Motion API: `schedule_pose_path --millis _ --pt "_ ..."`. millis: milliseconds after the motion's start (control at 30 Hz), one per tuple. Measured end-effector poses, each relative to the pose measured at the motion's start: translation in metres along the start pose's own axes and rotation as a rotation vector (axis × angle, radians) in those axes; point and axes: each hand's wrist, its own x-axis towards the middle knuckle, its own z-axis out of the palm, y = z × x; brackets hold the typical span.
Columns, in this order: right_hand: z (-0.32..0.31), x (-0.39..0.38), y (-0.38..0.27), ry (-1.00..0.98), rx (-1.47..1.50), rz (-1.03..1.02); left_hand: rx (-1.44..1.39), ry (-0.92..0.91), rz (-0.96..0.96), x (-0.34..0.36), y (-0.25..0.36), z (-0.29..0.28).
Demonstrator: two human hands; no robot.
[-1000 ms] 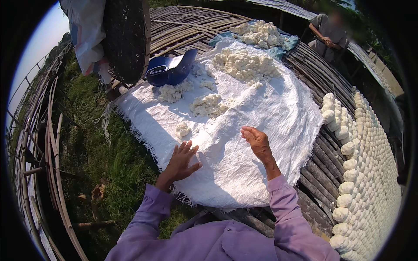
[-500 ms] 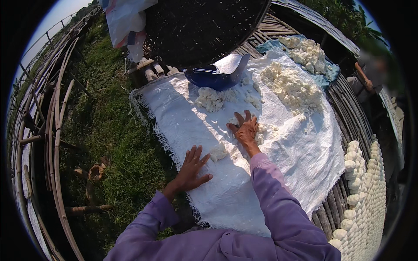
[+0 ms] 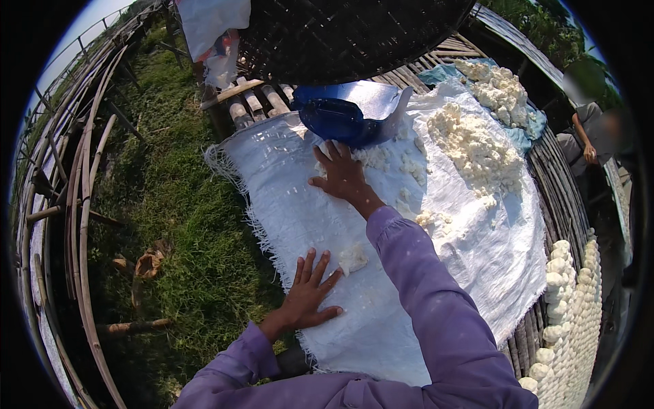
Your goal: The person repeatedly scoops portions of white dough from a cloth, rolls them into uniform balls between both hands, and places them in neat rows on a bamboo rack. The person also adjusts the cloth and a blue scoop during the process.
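A white woven sheet (image 3: 293, 211) lies spread over a bamboo platform, with piles of crumbly white lumps (image 3: 470, 146) on it. My left hand (image 3: 310, 293) presses flat on the sheet's near edge, fingers spread, beside a small white lump (image 3: 353, 259). My right hand (image 3: 340, 174) reaches far forward, palm down on the sheet over some white crumbs, just below a blue plastic scoop (image 3: 340, 121). Neither hand holds anything. Purple sleeves cover both forearms.
A dark woven basket (image 3: 340, 34) hangs over the far edge, with cloth (image 3: 211, 31) beside it. Rows of white shaped balls (image 3: 565, 300) line the platform's right side. Another person (image 3: 596, 133) stands at right. Grass (image 3: 170, 191) and bamboo rails (image 3: 75, 204) lie to the left.
My right hand has stretched further forward across the sheet up to the blue scoop. The view has leaned in closer. My left hand stays pressed on the near edge.
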Motion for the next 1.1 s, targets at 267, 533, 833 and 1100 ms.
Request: schedule_pose_path --millis 267,533,833,1100 --pt "0.011 0.023 0.03 -0.125 0.207 0.137 0.009 0.037 0.003 0.0 0.0 0.003" --pt "-0.013 -0.092 0.098 0.315 0.683 0.236 0.013 0.049 0.02 -0.001 -0.003 0.006" --pt "-0.031 -0.089 0.086 0.112 0.356 0.546 0.01 0.043 0.012 0.0 0.0 0.002" --pt "0.005 -0.056 0.081 0.029 0.102 0.268 -0.012 0.012 0.005 0.003 -0.001 0.001"
